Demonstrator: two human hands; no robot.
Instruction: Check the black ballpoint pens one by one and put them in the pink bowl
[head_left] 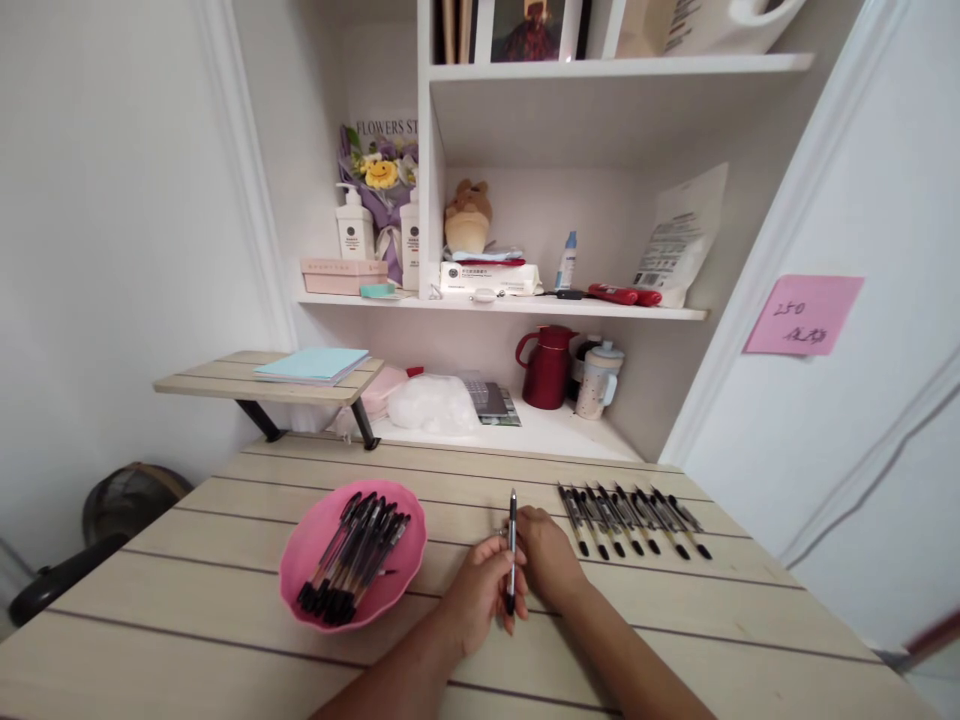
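Observation:
A slim pen (pixel 512 550) with a dark grip end stands out nearly straight from my left hand (pixel 480 590), its silvery tip pointing away from me. My left fingers and thumb pinch its lower half. Close against it on the right, my right hand (pixel 551 555) has its fingers curled in; what they hold, if anything, is hidden. To the left, a pink scalloped bowl (pixel 409 490) holds a bunch of black-capped pens (pixel 356 560). Beyond my right hand, several pens (pixel 634 520) lie side by side in a slanted row on the table.
The slatted wooden table (pixel 225 600) carries a small raised stand (pixel 217 372) with blue paper (pixel 315 364) at its back left. Behind are white shelves with a red jug (pixel 547 370), a light tumbler (pixel 598 385) and a plastic bag (pixel 433 405). A pink note (pixel 804 315) sticks to the right wall.

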